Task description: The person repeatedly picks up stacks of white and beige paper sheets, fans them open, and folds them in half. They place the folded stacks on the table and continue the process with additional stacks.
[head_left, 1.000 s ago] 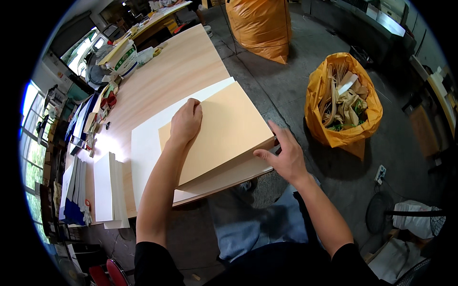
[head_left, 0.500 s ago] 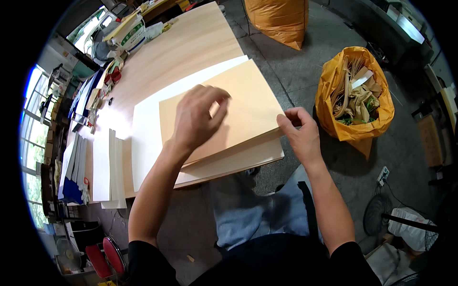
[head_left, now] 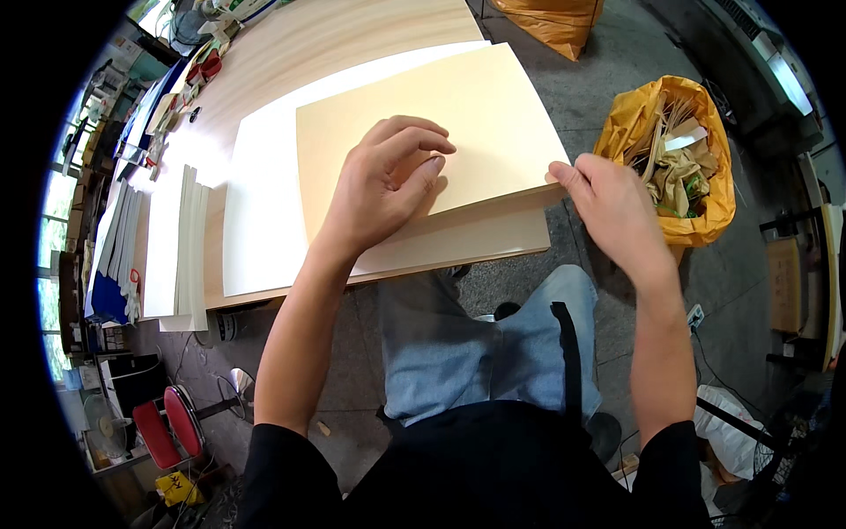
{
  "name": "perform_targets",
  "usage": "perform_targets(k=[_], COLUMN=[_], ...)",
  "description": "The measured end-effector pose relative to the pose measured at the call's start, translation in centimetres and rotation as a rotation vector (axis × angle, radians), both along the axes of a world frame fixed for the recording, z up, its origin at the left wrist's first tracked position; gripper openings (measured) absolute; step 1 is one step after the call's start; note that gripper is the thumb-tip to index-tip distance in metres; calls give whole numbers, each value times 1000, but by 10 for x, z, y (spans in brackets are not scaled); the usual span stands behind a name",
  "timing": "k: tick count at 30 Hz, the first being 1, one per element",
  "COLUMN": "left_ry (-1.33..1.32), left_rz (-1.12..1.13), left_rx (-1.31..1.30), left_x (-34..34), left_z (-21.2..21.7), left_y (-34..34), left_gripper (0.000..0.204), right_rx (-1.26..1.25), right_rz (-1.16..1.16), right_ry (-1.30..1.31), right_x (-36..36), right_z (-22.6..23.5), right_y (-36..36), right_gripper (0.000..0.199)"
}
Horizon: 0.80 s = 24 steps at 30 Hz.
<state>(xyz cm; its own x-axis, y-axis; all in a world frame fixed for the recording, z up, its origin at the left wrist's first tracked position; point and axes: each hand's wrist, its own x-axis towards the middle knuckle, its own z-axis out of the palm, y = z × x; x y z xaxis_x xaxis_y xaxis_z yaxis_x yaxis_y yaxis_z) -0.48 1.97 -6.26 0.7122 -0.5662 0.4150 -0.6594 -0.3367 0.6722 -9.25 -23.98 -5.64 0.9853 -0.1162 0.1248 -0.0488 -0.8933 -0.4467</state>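
pinching near right corner of cream sheet [head_left: 476,97] with right hand [head_left: 621,212], thumb on top, by near right corner of desk [head_left: 370,40]. holding left hand [head_left: 388,181] loosely curled, fingers a bit apart, over near half of same sheet; can't tell if touching. under cream sheet: larger white sheet [head_left: 260,194], along near edge. farther left: white stack [head_left: 163,247], jutting past near edge. off right edge, on floor: yellow bag [head_left: 714,220] with paper scraps [head_left: 679,167] inside.
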Motion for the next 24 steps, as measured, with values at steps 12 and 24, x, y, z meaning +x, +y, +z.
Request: perform_targets(k=[12, 24], left_ry=[-63, -1], left_rz=[19, -72], left_rx=[-26, -60], left_x=[3, 6], left_z=[-5, 1], left_y=[-1, 9], left_gripper=[18, 72], right_rx=[943, 1385], right_rz=[-7, 4], right_ry=[-292, -125], right_x=[35, 42], right_z=[28, 42], right_y=[46, 42], right_gripper=[38, 30])
